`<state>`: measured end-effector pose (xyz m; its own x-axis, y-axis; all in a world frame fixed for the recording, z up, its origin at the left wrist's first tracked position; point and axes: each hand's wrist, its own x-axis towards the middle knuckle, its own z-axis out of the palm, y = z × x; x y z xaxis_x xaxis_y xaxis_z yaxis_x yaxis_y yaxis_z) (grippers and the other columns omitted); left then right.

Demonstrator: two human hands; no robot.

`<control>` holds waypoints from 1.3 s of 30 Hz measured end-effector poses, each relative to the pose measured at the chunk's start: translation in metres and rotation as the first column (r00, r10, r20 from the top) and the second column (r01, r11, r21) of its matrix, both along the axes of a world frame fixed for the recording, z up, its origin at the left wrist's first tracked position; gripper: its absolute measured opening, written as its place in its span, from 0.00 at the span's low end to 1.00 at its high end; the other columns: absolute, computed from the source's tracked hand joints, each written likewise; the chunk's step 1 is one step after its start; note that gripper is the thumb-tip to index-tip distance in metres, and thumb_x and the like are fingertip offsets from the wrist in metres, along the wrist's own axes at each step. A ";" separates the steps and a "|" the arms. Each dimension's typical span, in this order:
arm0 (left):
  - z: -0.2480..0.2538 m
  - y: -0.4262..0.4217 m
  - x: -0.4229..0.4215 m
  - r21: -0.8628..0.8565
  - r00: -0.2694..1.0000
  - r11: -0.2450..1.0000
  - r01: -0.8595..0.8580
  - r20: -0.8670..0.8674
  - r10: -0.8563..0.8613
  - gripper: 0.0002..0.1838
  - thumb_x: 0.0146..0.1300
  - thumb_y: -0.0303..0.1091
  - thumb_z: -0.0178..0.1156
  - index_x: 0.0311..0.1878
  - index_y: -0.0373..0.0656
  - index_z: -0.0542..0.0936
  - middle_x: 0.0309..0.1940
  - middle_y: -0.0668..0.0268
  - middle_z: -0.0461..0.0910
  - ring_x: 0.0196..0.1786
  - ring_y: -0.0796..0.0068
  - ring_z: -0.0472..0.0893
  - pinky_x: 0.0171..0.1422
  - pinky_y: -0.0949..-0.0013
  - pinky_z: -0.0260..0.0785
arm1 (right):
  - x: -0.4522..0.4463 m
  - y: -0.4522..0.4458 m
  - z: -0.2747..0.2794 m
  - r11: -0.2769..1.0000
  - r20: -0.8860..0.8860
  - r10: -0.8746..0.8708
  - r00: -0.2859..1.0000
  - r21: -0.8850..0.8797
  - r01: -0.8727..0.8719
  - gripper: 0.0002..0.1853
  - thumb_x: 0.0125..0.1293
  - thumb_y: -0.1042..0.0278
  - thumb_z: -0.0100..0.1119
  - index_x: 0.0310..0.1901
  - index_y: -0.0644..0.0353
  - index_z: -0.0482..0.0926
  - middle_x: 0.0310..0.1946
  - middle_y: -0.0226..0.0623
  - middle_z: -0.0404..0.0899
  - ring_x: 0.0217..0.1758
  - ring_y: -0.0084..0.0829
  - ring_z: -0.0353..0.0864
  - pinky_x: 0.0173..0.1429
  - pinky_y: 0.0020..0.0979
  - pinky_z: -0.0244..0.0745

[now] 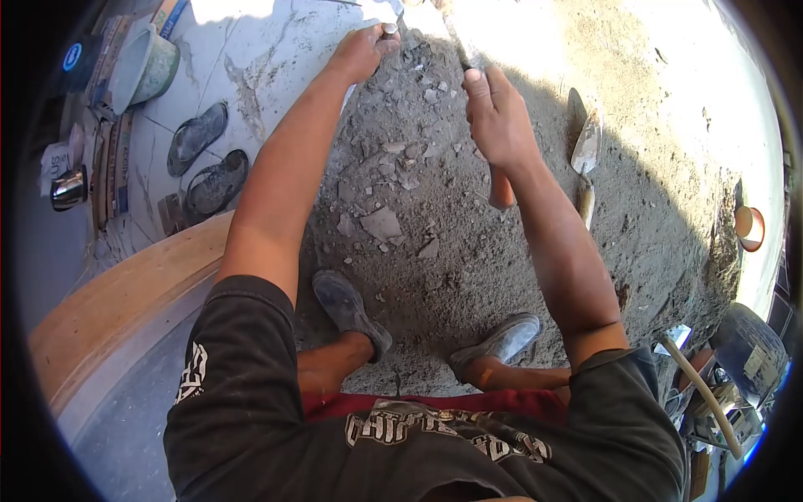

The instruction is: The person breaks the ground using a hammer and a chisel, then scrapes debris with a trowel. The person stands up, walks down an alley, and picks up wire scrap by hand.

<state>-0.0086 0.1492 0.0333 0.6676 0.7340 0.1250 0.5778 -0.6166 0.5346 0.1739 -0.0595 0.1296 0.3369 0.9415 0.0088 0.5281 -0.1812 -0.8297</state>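
Right hand (502, 119) around handle (501, 189), arm (573, 251) outstretched

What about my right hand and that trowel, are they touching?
Apart: the head view shows a strip of ground between the right hand and the trowel.

dark T-shirt (318, 464) | pale lettering (416, 428) | maroon shorts (353, 407) | grey shoes (341, 303)

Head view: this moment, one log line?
left hand: gripping round-ended tool | right hand: gripping brown handle | trowel: on dirt
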 end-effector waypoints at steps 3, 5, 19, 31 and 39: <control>0.034 -0.017 0.001 -0.198 0.998 0.980 -0.022 -0.070 0.008 0.12 0.70 0.43 0.58 0.47 0.47 0.81 0.41 0.58 0.85 0.48 0.57 0.83 0.56 0.58 0.71 | -0.016 -0.015 0.006 0.995 -0.303 -0.087 0.949 0.015 0.097 0.28 0.78 0.44 0.38 0.42 0.68 0.70 0.30 0.54 0.78 0.35 0.52 0.79 0.44 0.46 0.74; 0.007 -0.013 0.001 -0.121 1.000 0.993 -0.003 -0.027 -0.001 0.13 0.70 0.44 0.58 0.47 0.46 0.81 0.40 0.57 0.85 0.48 0.56 0.83 0.55 0.57 0.71 | -0.001 -0.004 -0.060 0.997 0.105 0.064 0.992 -0.042 -0.060 0.26 0.78 0.45 0.39 0.41 0.65 0.72 0.25 0.41 0.77 0.26 0.32 0.79 0.32 0.33 0.73; 0.016 -0.177 0.081 -0.024 0.968 0.970 0.242 -0.060 -0.243 0.13 0.64 0.26 0.51 0.49 0.50 0.79 0.46 0.64 0.81 0.57 0.60 0.79 0.56 0.56 0.75 | 0.024 -0.110 0.023 0.967 -0.592 -0.234 0.771 -0.225 0.121 0.23 0.80 0.48 0.40 0.45 0.64 0.72 0.19 0.27 0.66 0.18 0.19 0.65 0.22 0.25 0.63; -0.014 -0.100 0.014 0.121 0.959 0.956 -0.266 0.136 0.250 0.11 0.70 0.37 0.55 0.51 0.45 0.78 0.49 0.55 0.81 0.55 0.51 0.79 0.59 0.52 0.71 | 0.023 -0.134 0.023 0.947 -0.568 -0.257 0.782 -0.311 0.086 0.23 0.80 0.45 0.38 0.48 0.60 0.72 0.22 0.28 0.67 0.19 0.20 0.66 0.19 0.21 0.62; -0.006 -0.048 -0.001 -0.142 0.939 0.934 -0.328 0.063 0.339 0.19 0.64 0.46 0.61 0.42 0.37 0.83 0.32 0.48 0.84 0.37 0.52 0.84 0.45 0.56 0.75 | 0.021 -0.131 0.020 0.970 -0.595 -0.193 0.780 -0.234 0.062 0.24 0.80 0.46 0.40 0.48 0.63 0.72 0.23 0.28 0.68 0.20 0.19 0.66 0.24 0.22 0.64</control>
